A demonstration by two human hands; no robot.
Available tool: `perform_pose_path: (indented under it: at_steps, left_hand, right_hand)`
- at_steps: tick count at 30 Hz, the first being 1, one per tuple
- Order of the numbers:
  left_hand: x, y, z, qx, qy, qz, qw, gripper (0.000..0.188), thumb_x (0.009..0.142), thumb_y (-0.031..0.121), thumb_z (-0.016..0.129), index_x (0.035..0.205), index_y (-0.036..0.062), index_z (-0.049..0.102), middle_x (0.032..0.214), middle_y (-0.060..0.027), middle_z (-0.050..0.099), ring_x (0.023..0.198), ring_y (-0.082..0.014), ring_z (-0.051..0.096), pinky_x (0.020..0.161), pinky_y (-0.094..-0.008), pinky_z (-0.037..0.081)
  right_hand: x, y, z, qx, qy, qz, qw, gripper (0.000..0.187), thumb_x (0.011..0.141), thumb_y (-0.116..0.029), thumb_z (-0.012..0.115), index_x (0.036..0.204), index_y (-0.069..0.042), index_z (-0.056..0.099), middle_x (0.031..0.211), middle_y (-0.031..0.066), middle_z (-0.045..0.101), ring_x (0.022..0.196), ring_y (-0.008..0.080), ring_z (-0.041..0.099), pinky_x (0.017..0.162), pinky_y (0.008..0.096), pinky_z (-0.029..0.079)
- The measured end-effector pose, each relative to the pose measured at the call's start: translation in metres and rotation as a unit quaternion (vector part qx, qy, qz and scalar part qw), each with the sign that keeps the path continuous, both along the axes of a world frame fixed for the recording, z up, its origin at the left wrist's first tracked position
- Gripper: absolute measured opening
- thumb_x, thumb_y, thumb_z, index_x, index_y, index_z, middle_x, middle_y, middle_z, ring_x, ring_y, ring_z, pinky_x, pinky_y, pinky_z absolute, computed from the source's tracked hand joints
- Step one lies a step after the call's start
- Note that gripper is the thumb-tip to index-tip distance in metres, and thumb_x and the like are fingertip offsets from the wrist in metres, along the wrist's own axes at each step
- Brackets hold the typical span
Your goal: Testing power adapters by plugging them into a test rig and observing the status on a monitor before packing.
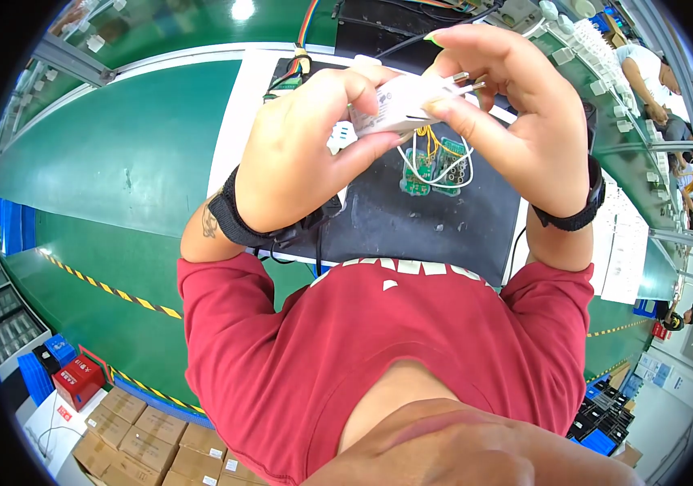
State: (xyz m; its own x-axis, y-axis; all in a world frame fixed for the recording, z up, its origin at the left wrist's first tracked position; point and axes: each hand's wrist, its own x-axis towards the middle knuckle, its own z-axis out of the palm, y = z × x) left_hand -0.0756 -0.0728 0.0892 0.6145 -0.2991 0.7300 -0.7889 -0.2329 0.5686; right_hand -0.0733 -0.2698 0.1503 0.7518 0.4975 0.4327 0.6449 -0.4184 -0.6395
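Between my two hands, raised over the bench, is a white plug-in power adapter (399, 101) with two metal prongs pointing right. My left hand (306, 142) pinches its left end between thumb and fingers. At the prong end, my right hand (516, 113) grips it, the thumb pressed near the base of the prongs and the fingers curled behind. Below them, green circuit boards (417, 172) with yellow and white wires lie on a black mat (411, 231). Part of the adapter is covered by my fingers.
Behind my left hand are a small green board and a ribbon of coloured wires (307, 28). Rows of white adapters (597, 49) stand along the green line at the right, where other people (646, 81) sit. Cardboard boxes (140, 437) are stacked at the lower left.
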Motion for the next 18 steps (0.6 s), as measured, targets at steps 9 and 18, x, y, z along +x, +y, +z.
perform_pose_path:
  at_steps: [9, 18]
  left_hand:
    - [-0.0034, 0.002, -0.0006, 0.02, -0.019, 0.042, 0.999, 0.027, 0.064, 0.004, 0.073, 0.077, 0.0045, 0.05, 0.083, -0.0091, 0.064, 0.068, -0.0246, 0.061, 0.059, -0.0278, 0.048]
    - [-0.0043, -0.0022, 0.0028, 0.054, -0.063, 0.05, 0.995, 0.029, 0.063, -0.005, 0.073, 0.069, 0.0031, 0.046, 0.088, -0.0155, 0.065, 0.07, -0.0141, 0.062, 0.057, -0.0235, 0.047]
  right_hand:
    - [-0.0029, 0.0098, 0.0011, -0.025, -0.049, -0.028, 0.998, 0.035, 0.073, -0.002, 0.067, 0.107, -0.002, 0.056, 0.086, 0.0041, 0.062, 0.077, 0.0086, 0.057, 0.062, 0.0198, 0.042]
    - [0.002, 0.0049, -0.0006, -0.047, -0.156, 0.002, 0.987, 0.027, 0.069, -0.002, 0.069, 0.094, -0.001, 0.062, 0.083, 0.0077, 0.064, 0.072, 0.016, 0.061, 0.062, 0.0248, 0.047]
